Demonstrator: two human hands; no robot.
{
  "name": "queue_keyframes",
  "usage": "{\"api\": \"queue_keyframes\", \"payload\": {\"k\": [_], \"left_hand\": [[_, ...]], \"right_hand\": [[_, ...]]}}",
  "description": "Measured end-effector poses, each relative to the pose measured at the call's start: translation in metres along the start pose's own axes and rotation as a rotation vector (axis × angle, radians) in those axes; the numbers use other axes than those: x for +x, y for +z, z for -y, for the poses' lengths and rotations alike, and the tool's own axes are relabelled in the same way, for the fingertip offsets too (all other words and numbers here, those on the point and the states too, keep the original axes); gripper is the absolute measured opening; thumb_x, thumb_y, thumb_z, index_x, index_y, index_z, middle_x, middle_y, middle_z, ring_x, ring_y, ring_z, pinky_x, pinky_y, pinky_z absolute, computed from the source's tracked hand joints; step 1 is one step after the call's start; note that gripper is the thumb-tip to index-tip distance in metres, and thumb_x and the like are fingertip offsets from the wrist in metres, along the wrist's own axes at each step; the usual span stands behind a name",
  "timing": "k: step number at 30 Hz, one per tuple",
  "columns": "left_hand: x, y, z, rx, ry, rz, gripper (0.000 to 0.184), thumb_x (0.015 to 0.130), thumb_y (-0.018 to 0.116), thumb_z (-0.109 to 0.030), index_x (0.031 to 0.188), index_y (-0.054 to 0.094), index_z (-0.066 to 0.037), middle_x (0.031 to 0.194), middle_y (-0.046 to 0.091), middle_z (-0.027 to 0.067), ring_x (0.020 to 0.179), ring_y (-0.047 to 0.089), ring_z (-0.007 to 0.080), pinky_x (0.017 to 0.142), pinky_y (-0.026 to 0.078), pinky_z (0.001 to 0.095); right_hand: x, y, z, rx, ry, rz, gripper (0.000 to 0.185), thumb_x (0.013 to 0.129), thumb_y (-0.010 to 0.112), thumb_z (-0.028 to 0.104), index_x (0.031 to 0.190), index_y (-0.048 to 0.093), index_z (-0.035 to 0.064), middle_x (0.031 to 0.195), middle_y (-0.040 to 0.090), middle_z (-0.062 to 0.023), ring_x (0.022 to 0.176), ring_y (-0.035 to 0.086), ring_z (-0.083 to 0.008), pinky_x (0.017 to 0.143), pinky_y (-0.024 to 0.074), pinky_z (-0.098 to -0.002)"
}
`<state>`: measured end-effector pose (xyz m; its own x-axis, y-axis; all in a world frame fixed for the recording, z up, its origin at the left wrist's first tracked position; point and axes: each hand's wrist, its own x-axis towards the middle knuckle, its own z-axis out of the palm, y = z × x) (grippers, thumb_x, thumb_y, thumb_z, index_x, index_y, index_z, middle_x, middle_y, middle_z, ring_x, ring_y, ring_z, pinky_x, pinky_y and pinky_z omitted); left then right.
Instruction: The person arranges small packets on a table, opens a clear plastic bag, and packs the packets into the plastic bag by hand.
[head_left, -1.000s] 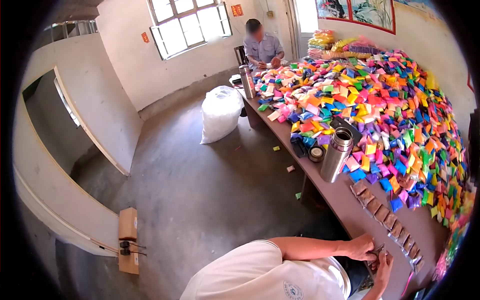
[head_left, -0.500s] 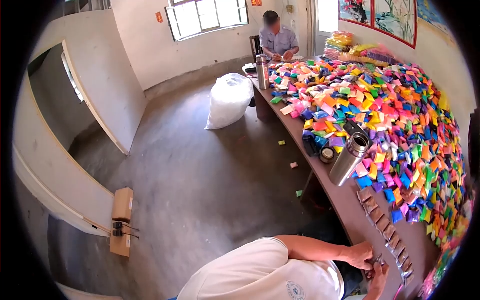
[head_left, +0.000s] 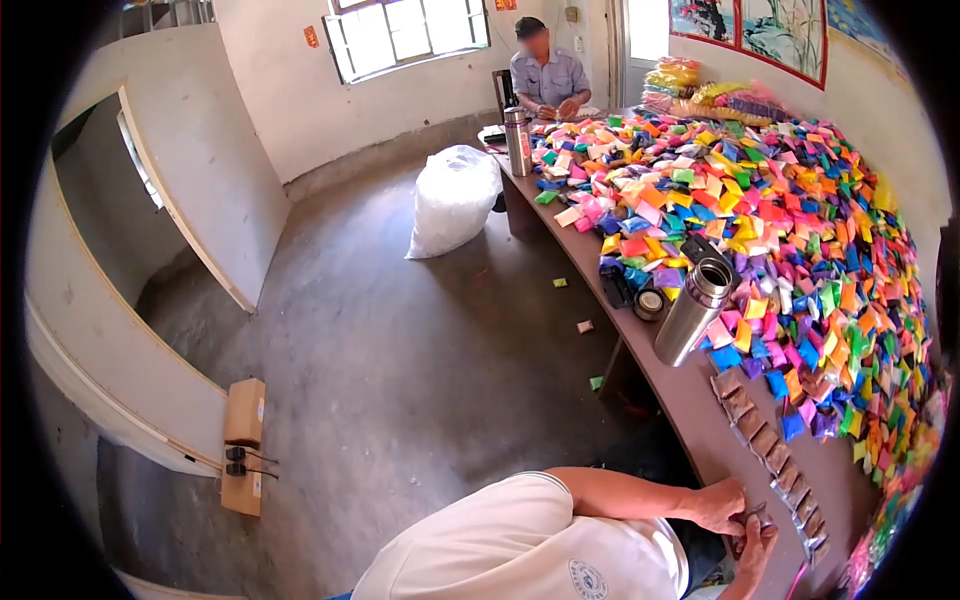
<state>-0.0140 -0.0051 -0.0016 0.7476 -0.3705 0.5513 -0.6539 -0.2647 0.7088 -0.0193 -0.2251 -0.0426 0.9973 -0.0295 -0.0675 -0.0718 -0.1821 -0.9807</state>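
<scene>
My left hand [head_left: 718,506] is closed at the table's near edge, its fingers pinching one end of a small brown packet [head_left: 761,516]. Just below it, my right hand [head_left: 756,547] grips the same packet from the other side, and the two hands almost touch. The fingers cover much of the packet. Beside them on the table lies a long row of similar flat brown packets [head_left: 776,459] in clear wrapping, seemingly joined in a strip.
Many small colourful packets [head_left: 800,260] are heaped over the brown table [head_left: 690,420]. An uncapped steel flask [head_left: 690,320], its lid [head_left: 650,304] and another flask [head_left: 518,145] stand along the edge. A co-worker [head_left: 549,80] sits beyond. A white bag [head_left: 452,205] stands on the floor.
The view has shifted slightly. My hands stay in nearly the same place, and the brown packet shows a little more between the fingers. The co-worker's head has tilted.
</scene>
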Motion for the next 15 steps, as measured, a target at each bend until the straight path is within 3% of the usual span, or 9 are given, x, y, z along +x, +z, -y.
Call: {"api": "queue_keyframes", "payload": {"k": [2,8,12,15], "left_hand": [[-0.002,0.02,0.018,-0.012,-0.004,-0.006,0.04,0.069,0.074,-0.035,0.062,0.065,0.003,0.065,0.06,0.0197,0.076,0.057,0.0383,0.08,0.043,0.0479],[-0.002,0.012,0.014,0.015,-0.035,0.073,0.039,0.066,0.075,-0.035,0.065,0.067,0.003,0.066,0.061,0.02,0.077,0.058,0.0386,0.081,0.043,0.0484],[-0.004,0.017,0.021,0.083,-0.022,0.132,0.041,0.066,0.074,-0.038,0.065,0.067,0.003,0.066,0.061,0.019,0.077,0.058,0.0389,0.084,0.042,0.0475],[-0.003,0.02,0.023,0.031,-0.07,0.145,0.039,0.067,0.075,-0.036,0.065,0.067,0.002,0.068,0.061,0.0183,0.08,0.058,0.0387,0.087,0.042,0.0475]], "right_hand": [[-0.003,-0.001,0.005,0.019,0.099,-0.042,0.031,0.092,0.065,0.033,0.098,0.05,0.0062,0.064,0.048,0.0011,0.047,0.038,-0.0051,0.04,0.0283,-0.0218],[-0.006,0.005,0.006,-0.046,0.039,-0.048,0.035,0.094,0.062,0.04,0.099,0.052,0.0065,0.061,0.046,0.0019,0.048,0.037,-0.0049,0.042,0.0272,-0.0212],[-0.006,0.0,0.001,-0.047,0.028,-0.069,0.034,0.096,0.06,0.037,0.103,0.053,0.0053,0.062,0.046,0.0017,0.048,0.036,-0.0047,0.042,0.0269,-0.0215],[-0.009,-0.003,0.014,-0.053,0.047,0.041,0.031,0.096,0.06,0.033,0.105,0.052,0.0044,0.065,0.047,0.0019,0.049,0.037,-0.0041,0.042,0.0265,-0.0213]]}}
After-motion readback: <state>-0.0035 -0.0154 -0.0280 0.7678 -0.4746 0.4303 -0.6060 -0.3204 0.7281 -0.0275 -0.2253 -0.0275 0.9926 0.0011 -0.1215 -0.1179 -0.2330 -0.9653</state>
